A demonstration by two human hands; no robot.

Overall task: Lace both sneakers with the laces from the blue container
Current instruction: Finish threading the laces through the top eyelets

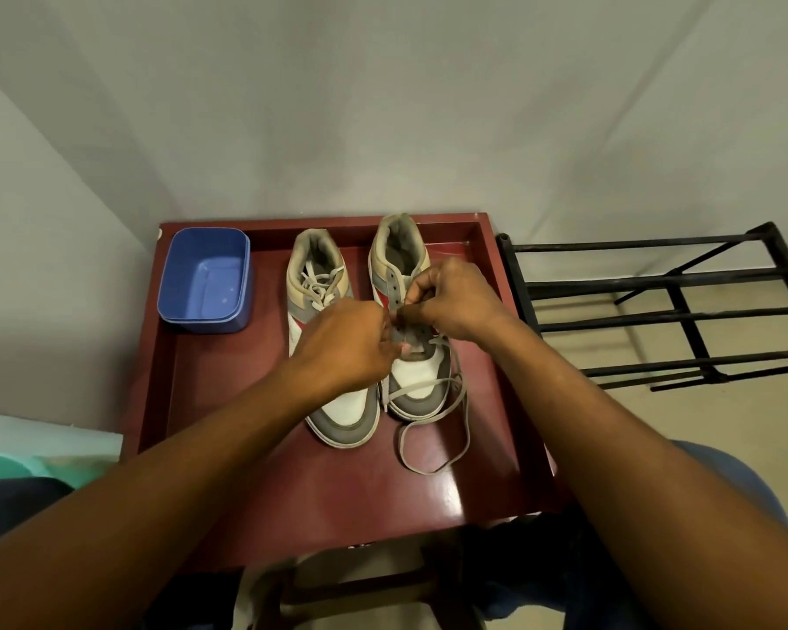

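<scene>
Step in hand, my read: threading the right sneaker [417, 384], about mid-eyelets, on the maroon tray table [228, 402]. To do it well: keep the shoe flat on the tray, work close over the tongue, draw slack through evenly so both ends match before the next crossing. The loose tail could snag under the toe.

Left hand [342, 347] was curled, fingertips pinching the lace at the eyelet row. Right hand [451, 297] was curled too, pinching the same lace just opposite.

- **Right sneaker:** white toe, grey cap, red side panel, upper eyelets bare.
- **Left sneaker [319, 284]:** just beside it, looked laced to the top.
- **Blue container [205, 279]:** sat in the tray's far-left corner, nothing visible inside.
- **Lace [465, 420]:** flat, grey-beige, long loop trailing off the toe onto the tray.
</scene>
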